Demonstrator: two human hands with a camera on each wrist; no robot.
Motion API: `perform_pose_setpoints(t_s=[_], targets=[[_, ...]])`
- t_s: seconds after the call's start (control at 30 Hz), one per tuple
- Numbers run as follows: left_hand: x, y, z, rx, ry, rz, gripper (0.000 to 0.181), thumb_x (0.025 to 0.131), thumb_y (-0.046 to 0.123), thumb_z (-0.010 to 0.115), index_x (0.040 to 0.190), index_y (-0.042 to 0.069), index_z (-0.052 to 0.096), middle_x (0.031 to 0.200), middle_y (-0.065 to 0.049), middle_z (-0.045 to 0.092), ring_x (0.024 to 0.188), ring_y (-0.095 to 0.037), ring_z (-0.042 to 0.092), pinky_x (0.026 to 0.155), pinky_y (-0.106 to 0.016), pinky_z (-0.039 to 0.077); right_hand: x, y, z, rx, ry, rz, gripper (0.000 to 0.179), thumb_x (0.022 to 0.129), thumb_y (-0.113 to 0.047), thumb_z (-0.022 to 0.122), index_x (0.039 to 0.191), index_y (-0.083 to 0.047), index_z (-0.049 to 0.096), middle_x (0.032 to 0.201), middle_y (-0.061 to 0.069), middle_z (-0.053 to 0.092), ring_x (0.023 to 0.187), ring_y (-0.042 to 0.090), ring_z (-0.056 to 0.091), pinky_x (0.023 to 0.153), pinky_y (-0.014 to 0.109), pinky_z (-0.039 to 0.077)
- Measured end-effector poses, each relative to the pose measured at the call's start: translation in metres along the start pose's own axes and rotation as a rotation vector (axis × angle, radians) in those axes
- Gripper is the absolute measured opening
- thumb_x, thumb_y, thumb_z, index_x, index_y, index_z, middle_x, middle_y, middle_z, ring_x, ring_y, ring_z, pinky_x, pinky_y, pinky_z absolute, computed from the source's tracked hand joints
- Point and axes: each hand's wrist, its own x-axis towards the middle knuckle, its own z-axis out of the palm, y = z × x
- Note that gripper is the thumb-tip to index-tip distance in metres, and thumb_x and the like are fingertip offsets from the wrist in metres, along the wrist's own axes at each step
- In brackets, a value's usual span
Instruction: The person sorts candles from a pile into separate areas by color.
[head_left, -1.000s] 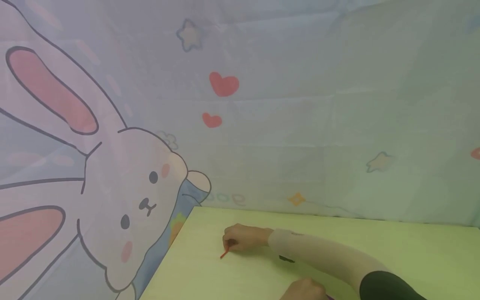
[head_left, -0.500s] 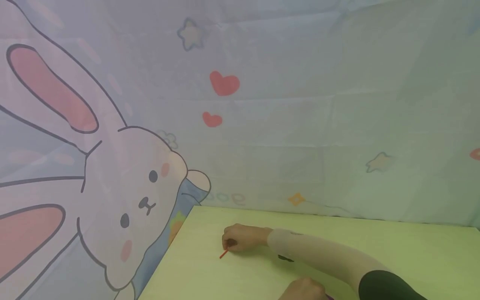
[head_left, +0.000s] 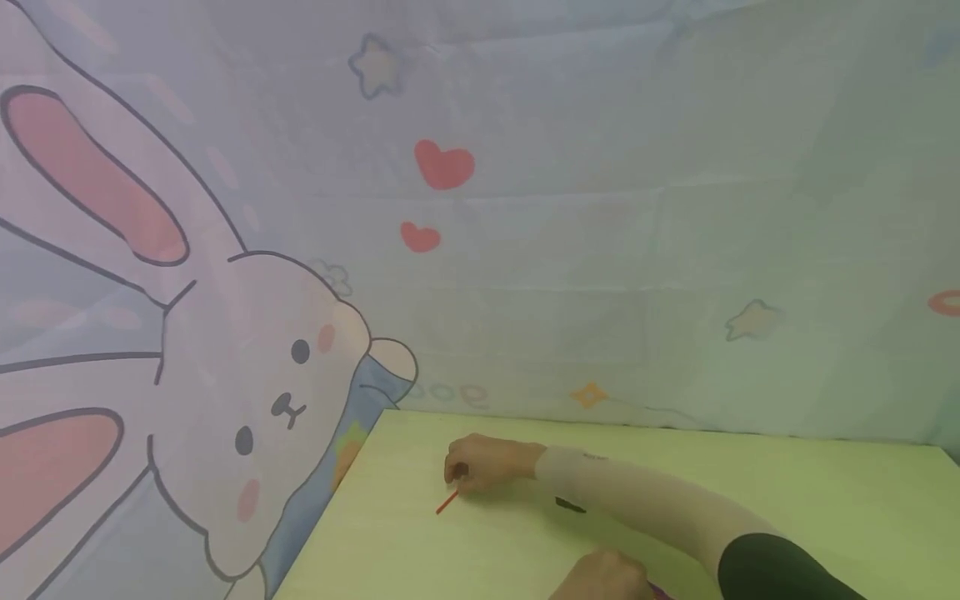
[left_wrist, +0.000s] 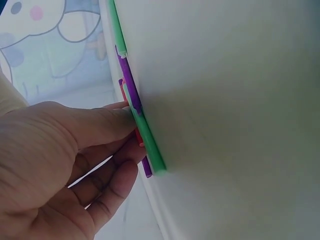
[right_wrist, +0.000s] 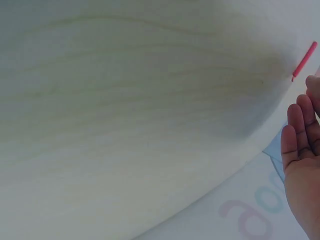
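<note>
In the head view a thin red stick (head_left: 447,502) lies on the table, just in front of my right hand (head_left: 489,463). The right wrist view has the same red stick (right_wrist: 304,60) a little off the fingertips, and the bent fingers (right_wrist: 297,120) have nothing visible between them. My left hand (head_left: 602,577) is low in the head view, cut off by the frame edge. In the left wrist view its thumb and fingers pinch several thin sticks: a green stick (left_wrist: 150,142), a purple stick (left_wrist: 129,80) and a red one, partly hidden. Another green stick (left_wrist: 116,25) lines up above.
The pale yellow-green table (head_left: 390,550) has its left edge beside a printed rabbit cloth (head_left: 255,367). A hanging cloth (head_left: 555,250) with hearts and stars closes off the back. A small dark object (head_left: 571,505) shows under the right sleeve (head_left: 637,492).
My right hand has risen slightly away from the red stick, and more of the stick shows now. The left hand has hardly moved. The head view has shifted a little.
</note>
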Motion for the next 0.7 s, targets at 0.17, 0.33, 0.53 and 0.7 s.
perform_pose_setpoints(t_s=[0.17,0.33,0.53,0.7], targets=[[0.000,-0.003,-0.001,0.028,-0.034,0.009,0.062,0.100,0.055,0.060,0.046,0.023,0.055,0.050,0.020,0.035,0.044,0.008,0.022,0.043,-0.007,0.030,-0.007,0.003,-0.011,0.028,-0.003,0.040,0.016,0.094,-0.014,0.074,0.110,-0.015,0.077,0.101,-0.009,0.066,0.092,-0.002,0.060,0.083,0.007,0.046],[0.002,-0.002,-0.007,-0.014,-0.078,0.021,0.051,0.098,0.054,0.062,0.058,0.024,0.072,0.051,0.023,0.047,0.046,0.013,0.032,0.049,-0.004,0.035,-0.023,0.004,-0.025,0.052,0.009,0.081,0.018,0.097,-0.015,0.073,0.114,-0.013,0.074,0.107,-0.007,0.068,0.098,0.001,0.063,0.087,0.011,0.048],[0.006,0.001,-0.010,-0.059,-0.123,0.008,0.025,0.093,0.043,0.074,0.078,0.026,0.083,0.065,0.023,0.066,0.056,0.017,0.045,0.057,-0.003,0.040,-0.046,0.008,-0.040,0.094,0.035,0.160,0.025,0.099,-0.015,0.070,0.124,-0.013,0.071,0.114,-0.005,0.072,0.102,0.000,0.064,0.088,0.017,0.051],[0.008,0.002,-0.008,-0.098,-0.128,-0.001,0.011,0.088,0.034,0.081,0.083,0.025,0.084,0.074,0.021,0.071,0.062,0.017,0.050,0.061,-0.002,0.042,-0.075,0.013,-0.054,0.092,0.100,0.206,0.028,0.099,-0.017,0.071,0.128,-0.016,0.069,0.111,-0.007,0.072,0.101,0.003,0.066,0.087,0.020,0.054]])
